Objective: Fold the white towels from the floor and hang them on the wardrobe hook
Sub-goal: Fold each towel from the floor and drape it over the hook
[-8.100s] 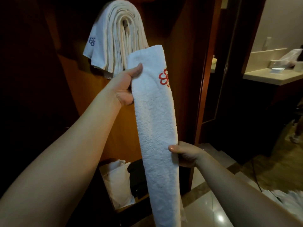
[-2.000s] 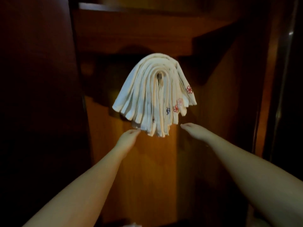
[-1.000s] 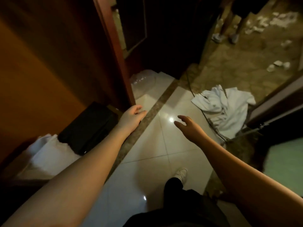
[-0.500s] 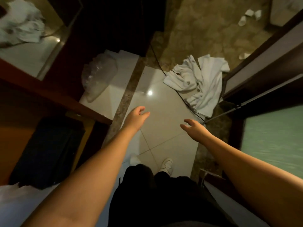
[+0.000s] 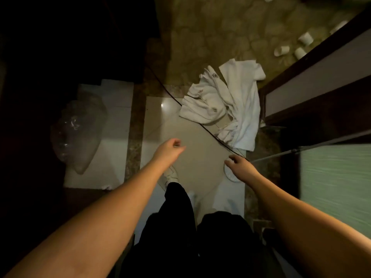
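Head view, looking straight down: my left hand (image 5: 169,148) and right hand (image 5: 240,166) both reach out over the pale tile floor (image 5: 192,149), and both hold nothing. The left hand's fingers are loosely curled and the right hand's are loose and slightly spread; neither touches anything.

The white towels (image 5: 224,101) lie in a crumpled heap on the floor, far and to the right of my hands, where the tile meets the mottled stone floor (image 5: 210,37). The heap's long axis runs from far to near along its right side, where one towel is stretched out with its near corner pointing towards my right hand. That hand is plainly the nearer one, with the left well apart from the heap. I judge the coming reach to be forward and rightward, the right hand leading.

A thin black cable (image 5: 200,125) runs diagonally across the floor, passing under the heap's near-left edge and close beside my right fingertips, so it could snag.

Two small dark embroidered emblems show on the towels; I cannot read any lettering.
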